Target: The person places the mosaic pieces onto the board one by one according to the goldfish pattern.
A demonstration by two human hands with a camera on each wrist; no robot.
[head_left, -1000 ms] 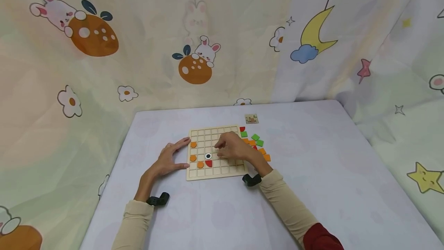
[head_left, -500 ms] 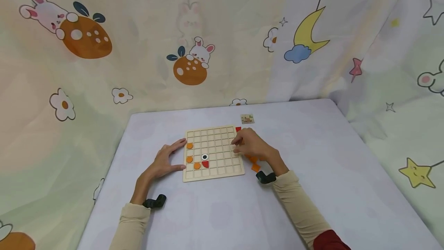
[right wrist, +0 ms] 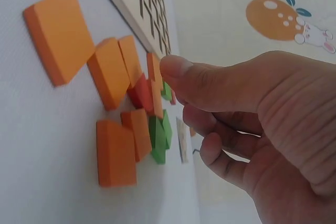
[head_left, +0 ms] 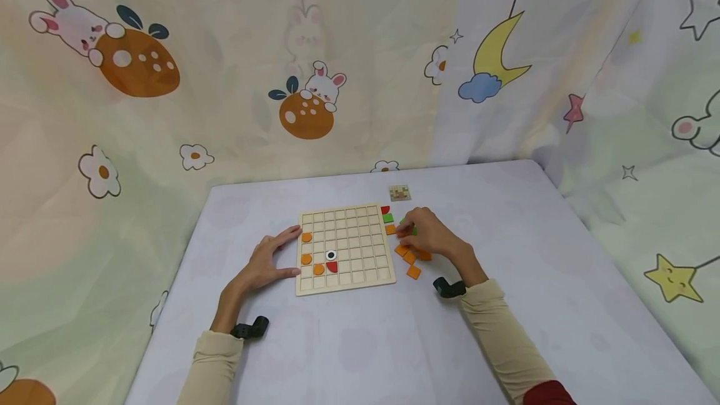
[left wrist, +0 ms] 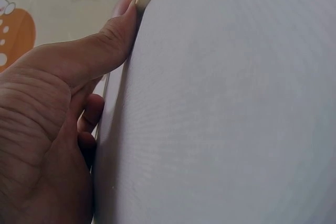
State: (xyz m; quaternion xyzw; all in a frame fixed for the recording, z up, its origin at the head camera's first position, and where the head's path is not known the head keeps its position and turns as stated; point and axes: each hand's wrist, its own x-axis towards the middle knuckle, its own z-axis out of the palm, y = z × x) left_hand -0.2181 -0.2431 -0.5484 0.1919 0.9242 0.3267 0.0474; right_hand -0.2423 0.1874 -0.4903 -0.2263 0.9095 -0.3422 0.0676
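Note:
A pale wooden grid board [head_left: 360,249] lies on the table. On its left part are several orange round pieces [head_left: 306,259], a white disc with a black centre [head_left: 331,255] and a red quarter-round piece [head_left: 332,267]. My left hand [head_left: 264,264] spreads along the board's left edge, fingertips and thumb touching it. Beyond the board's right edge, my right hand [head_left: 430,231] hovers over loose orange tiles [head_left: 409,257] and partly hides green ones. In the right wrist view, its thumb and fingers [right wrist: 176,66] bend loosely above the tiles, with nothing visible between them.
A small printed card [head_left: 400,193] lies behind the board. A red piece [head_left: 385,210] and a green tile [head_left: 388,218] sit by the board's right edge. Patterned cloth [head_left: 225,80] hangs behind the white-covered table [head_left: 349,349].
My right hand has moved right, from above the board to the loose tiles beside it. My left hand stays at the board's left edge. The head view has shifted slightly.

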